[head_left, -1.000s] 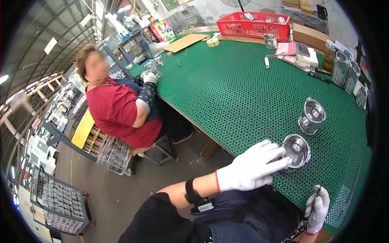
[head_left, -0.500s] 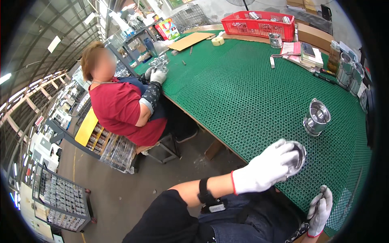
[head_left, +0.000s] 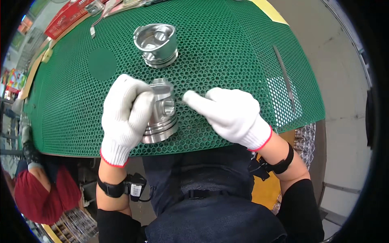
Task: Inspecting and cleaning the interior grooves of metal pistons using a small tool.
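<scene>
A shiny metal piston (head_left: 164,111) is near the table's front edge, its ringed end toward me and its skirt away. My left hand (head_left: 127,115), in a white knitted glove with a red cuff, is closed on its left side; the far fingers are hidden. To the right and apart from the piston is my right hand (head_left: 231,115), gloved alike, fingers curled and thumb side pointing left. Whether anything is inside it stays hidden. Farther back, a second piston (head_left: 158,45) stands on its ringed end, with its hollow side up.
A green perforated mat (head_left: 227,52) covers the table. A thin dark strip (head_left: 283,75) lies at the right. Far left are a red crate (head_left: 65,20), another small metal part (head_left: 94,7) and booklets (head_left: 121,5). A person in red (head_left: 42,194) is at the left.
My view has turned right and down toward the near table. The piston in my left hand is now in front of me. My right hand has come up from the table edge beside it.
</scene>
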Motion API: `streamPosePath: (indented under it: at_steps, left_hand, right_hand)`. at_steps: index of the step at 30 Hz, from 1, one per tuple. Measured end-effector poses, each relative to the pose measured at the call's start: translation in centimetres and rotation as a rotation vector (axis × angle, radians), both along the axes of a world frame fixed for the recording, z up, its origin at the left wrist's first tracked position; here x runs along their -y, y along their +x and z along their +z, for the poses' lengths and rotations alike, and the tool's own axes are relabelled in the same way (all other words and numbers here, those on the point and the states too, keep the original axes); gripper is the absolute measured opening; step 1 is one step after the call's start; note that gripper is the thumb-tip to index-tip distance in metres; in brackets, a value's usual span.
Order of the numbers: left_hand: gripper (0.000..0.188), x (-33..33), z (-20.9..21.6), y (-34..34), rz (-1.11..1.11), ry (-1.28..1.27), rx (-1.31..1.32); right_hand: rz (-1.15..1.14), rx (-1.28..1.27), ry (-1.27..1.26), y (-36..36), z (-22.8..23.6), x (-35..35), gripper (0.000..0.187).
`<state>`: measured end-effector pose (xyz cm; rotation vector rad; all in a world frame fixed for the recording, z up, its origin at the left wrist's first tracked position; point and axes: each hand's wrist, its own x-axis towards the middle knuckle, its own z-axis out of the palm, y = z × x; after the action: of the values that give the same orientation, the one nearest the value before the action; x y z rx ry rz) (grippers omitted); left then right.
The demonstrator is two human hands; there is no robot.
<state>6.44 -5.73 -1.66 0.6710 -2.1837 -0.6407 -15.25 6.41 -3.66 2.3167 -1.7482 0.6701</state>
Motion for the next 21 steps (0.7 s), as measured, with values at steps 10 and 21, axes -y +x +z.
streamPosePath:
  at_steps: [10, 21]
  left_hand:
    - [0.037, -8.0, -0.7, 2.2, -0.071, -0.363, 0.292]
    - [0.054, -0.7, -2.3, 5.9, -0.125, 0.103, 0.336]
  right_hand:
    - [0.083, 0.209, 0.384, 0.6, 0.7, -2.5, 0.029]
    - [0.015, 1.65, 0.797, -2.3, -1.1, -5.0, 0.036]
